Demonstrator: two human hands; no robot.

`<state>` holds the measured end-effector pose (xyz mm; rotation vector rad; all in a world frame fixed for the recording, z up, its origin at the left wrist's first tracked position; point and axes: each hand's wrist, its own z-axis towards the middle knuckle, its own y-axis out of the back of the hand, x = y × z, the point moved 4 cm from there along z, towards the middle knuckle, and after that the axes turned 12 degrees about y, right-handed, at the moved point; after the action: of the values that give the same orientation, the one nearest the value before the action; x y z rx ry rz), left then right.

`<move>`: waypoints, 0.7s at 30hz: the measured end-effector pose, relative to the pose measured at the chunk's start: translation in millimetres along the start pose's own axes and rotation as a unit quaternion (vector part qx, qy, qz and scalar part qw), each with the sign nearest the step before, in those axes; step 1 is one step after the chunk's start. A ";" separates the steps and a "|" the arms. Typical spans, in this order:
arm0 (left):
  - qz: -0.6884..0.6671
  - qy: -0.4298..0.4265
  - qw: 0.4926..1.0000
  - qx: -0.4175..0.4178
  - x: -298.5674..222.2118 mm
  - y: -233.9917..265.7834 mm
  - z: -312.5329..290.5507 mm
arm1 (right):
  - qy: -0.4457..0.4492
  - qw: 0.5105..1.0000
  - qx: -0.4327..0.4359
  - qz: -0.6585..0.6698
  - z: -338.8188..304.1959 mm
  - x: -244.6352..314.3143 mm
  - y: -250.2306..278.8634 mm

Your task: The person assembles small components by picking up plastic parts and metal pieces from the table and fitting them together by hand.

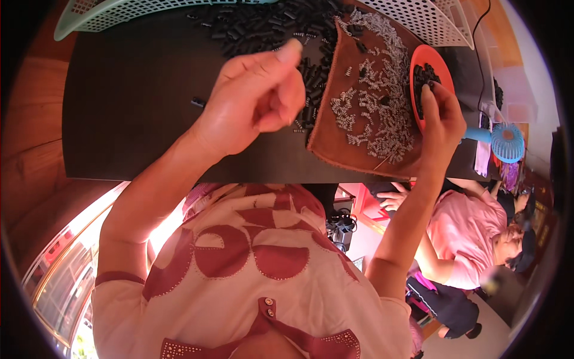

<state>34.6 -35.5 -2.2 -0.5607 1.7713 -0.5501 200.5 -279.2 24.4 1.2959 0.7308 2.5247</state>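
Note:
My left hand (257, 93) is raised above the dark table, its thumb and curled fingers closed. What they hold, if anything, is hidden. At the right, my right hand (443, 113) reaches over the red bowl (443, 63), thumb and fingers pinched at small black pieces (423, 75) in it; a dark bit shows at the fingertips. Between my hands a brown cloth (326, 134) carries many loose metal springs (382, 113). Beyond my left hand, black cylindrical pieces (257, 27) lie heaped, with a few springs among them.
One black cylinder (198, 103) lies apart beside my left wrist. A teal basket (113, 15) and a white perforated basket (427, 21) stand along the far edge. Right of the bowl is a small blue fan (507, 142). A person in a pink top (466, 233) sits at the right.

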 end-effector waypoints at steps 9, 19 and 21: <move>-0.047 -0.108 0.992 -0.046 -22.0 17.8 -2.8 | 0.000 0.995 0.099 0.026 -1.9 24.0 -20.6; -0.114 -0.107 0.986 -0.055 -29.4 19.3 -4.9 | 0.294 0.911 0.287 0.008 1.5 88.2 -107.6; -0.150 -0.098 0.980 -0.083 -29.1 21.1 -5.8 | 0.296 0.907 0.300 -0.012 7.5 87.2 -119.7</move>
<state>34.2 -0.4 7.7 -0.9768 1.5616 -0.5356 150.6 -139.6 27.2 0.5847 1.7403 2.7914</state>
